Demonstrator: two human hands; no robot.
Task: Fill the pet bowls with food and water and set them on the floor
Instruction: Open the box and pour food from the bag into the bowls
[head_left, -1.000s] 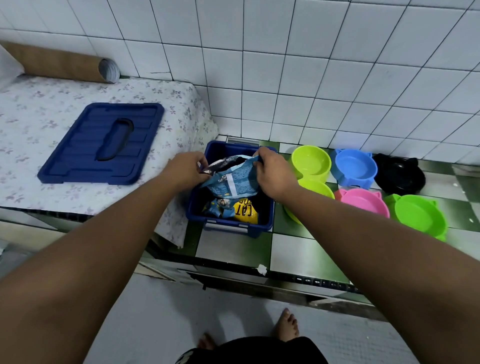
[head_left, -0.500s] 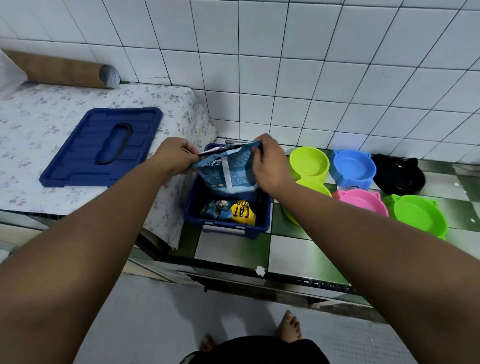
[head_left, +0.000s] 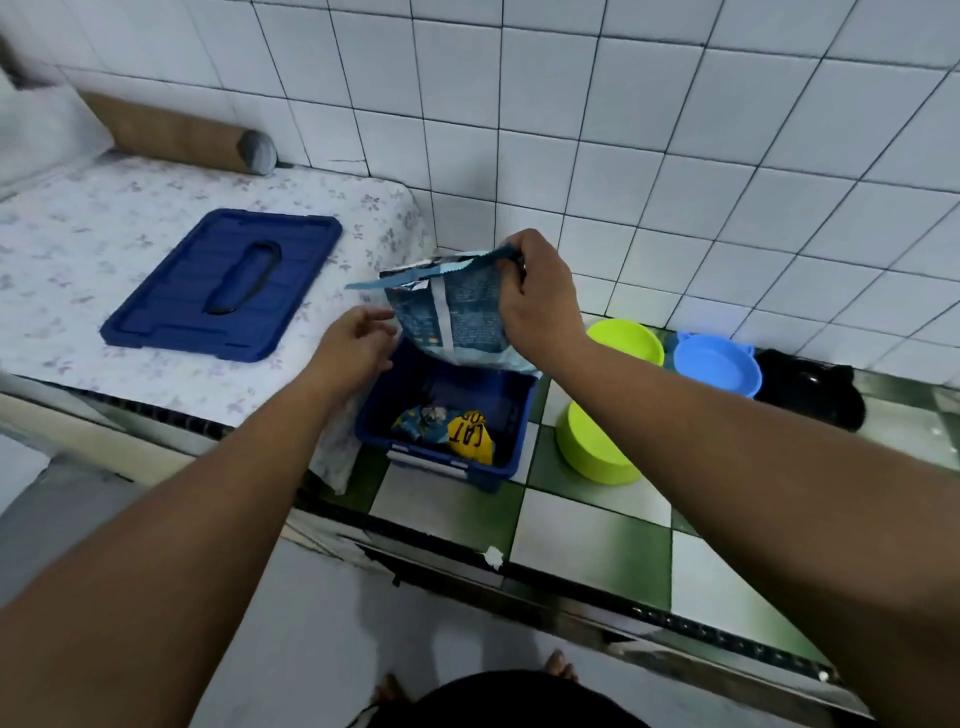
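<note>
Pinching the top edge of the blue cat food bag (head_left: 452, 317), our right hand (head_left: 540, 301) holds it upright in the air above the open blue storage bin (head_left: 376, 434). Our left hand (head_left: 353, 348) hangs at the bag's eight o'clock with its fingers relaxed and loosely spread; we cannot tell whether they touch the bag. Inside the bin lie a yellow packet (head_left: 470, 439) marked CAT and a smaller blue packet (head_left: 415, 418). The bin stands on the green-and-white checkered counter (head_left: 587, 540). At the bin's three o'clock sits a lime green bowl (head_left: 592, 447), with a second lime green bowl (head_left: 626, 338), a blue bowl (head_left: 717, 364) and a black bowl (head_left: 810, 387) in a row toward two o'clock, along the tiled wall. The bin's blue lid (head_left: 223, 283) lies flat at ten o'clock on a floral cloth (head_left: 78, 244).
</note>
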